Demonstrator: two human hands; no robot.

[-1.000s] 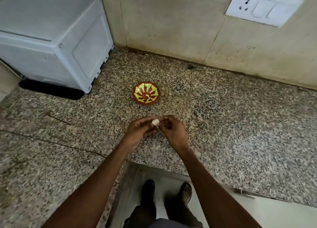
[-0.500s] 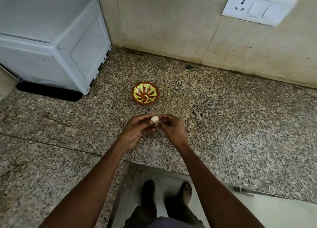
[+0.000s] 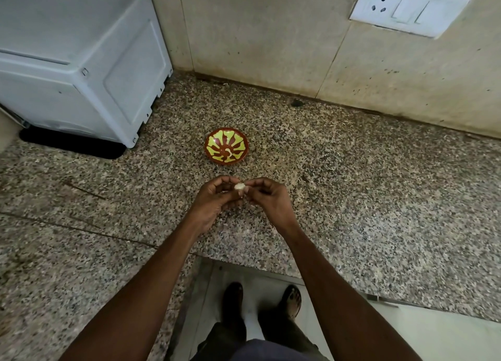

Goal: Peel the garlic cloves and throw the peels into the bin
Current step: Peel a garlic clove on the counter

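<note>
A small white garlic clove (image 3: 239,186) is held between both hands above the speckled granite counter (image 3: 379,198). My left hand (image 3: 214,202) pinches it from the left with curled fingers. My right hand (image 3: 267,199) pinches it from the right at the fingertips. Just beyond the hands sits a small red bowl (image 3: 227,146) with a yellow pattern, holding a pale curled piece that I cannot identify. No bin is in view.
A white appliance (image 3: 78,59) stands at the back left against the wall. A switch and socket plate (image 3: 409,6) is on the tiled wall at upper right. The counter's front edge runs below the hands, with my feet (image 3: 260,301) on the floor.
Both hands stay together on the clove with only slight finger movement. The view has shifted a little.
</note>
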